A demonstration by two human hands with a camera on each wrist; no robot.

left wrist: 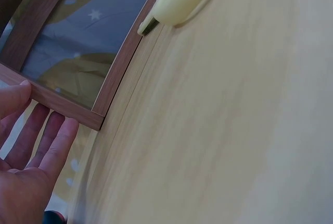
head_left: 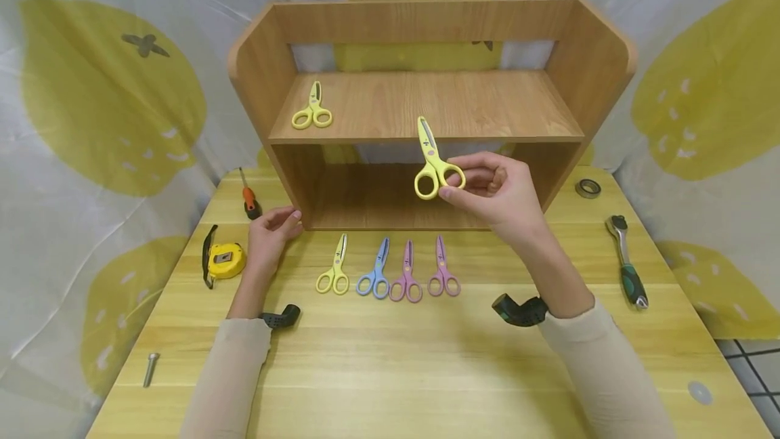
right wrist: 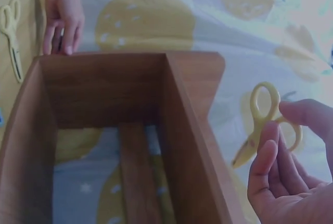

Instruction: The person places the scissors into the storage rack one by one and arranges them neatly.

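Observation:
My right hand holds a pair of yellow scissors by one handle loop, between thumb and fingers. The blades point up, in front of the wooden shelf's middle board. My left hand touches the lower left side of the shelf, its fingers extended at the panel's front edge in the left wrist view. Another yellow pair lies at the left of the upper board. On the table before the shelf lie yellow scissors, blue scissors and two pink-purple pairs, one the rightmost scissors.
Left on the table are an orange-black screwdriver, a yellow tape measure and a bolt. Right are a bearing ring, a green-handled ratchet wrench and a pale disc. A lemon-print curtain hangs around.

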